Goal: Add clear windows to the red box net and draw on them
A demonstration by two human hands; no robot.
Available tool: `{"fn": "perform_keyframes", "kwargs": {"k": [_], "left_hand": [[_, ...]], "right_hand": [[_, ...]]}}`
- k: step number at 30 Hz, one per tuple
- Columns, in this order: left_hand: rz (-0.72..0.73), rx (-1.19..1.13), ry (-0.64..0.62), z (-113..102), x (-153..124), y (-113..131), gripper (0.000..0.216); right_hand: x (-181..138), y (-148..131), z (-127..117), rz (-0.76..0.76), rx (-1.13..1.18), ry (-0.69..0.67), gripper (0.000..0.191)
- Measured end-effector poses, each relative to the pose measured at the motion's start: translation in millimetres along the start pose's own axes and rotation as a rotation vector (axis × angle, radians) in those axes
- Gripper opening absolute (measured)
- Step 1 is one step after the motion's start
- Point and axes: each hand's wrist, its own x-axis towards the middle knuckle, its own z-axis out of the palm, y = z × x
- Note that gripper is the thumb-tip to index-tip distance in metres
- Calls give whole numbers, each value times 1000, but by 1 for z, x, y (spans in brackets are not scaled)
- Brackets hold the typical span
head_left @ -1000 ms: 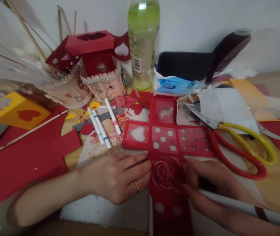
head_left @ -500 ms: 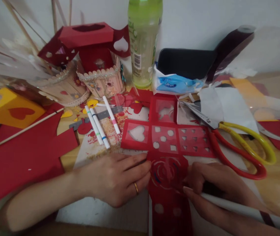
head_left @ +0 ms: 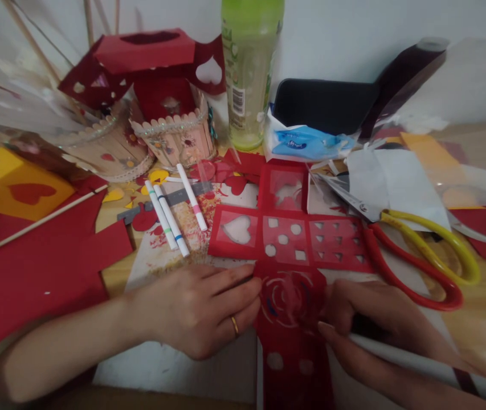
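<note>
A cross-shaped red paper sheet (head_left: 288,242) with cut-out hearts, dots and triangles lies flat on the table. Its near panel carries a cut rose pattern (head_left: 288,296). My left hand (head_left: 202,310), a ring on one finger, lies flat with fingers stretched, pressing the left edge of the rose panel. My right hand (head_left: 366,322) is curled against the panel's right edge, fingers closed round a thin dark tool that is mostly hidden.
Red-and-yellow scissors (head_left: 413,250) lie to the right. Three white markers (head_left: 174,213) sit left of the sheet. Behind stand a green bottle (head_left: 249,74), popsicle-stick baskets (head_left: 176,136), a red paper box (head_left: 144,54), a tissue pack (head_left: 306,142), a yellow box (head_left: 9,182).
Both hands stay on the rose panel; the right hand has shifted slightly. The view has tilted a little.
</note>
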Motion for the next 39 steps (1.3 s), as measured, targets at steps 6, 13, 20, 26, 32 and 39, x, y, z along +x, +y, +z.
{"fn": "perform_keyframes", "kwargs": {"k": [6,13,20,26,32,39], "left_hand": [[-3,6,-11,0,1,0,26],[-2,14,-16,-1,0,0,26],[-11,7,-8,0,1,1,27],[2,12,-12,-1,0,0,28],[-1,14,6,-1,1,0,28],[-4,5,-9,-1,2,0,28]], "right_hand": [[-3,2,-2,35,35,63,24],[-4,6,-2,85,31,108,26],[-4,3,-4,75,48,42,25],[-3,2,-4,19,9,52,26],[-3,4,-1,-3,16,63,25],[-4,4,-2,2,17,57,25]]}}
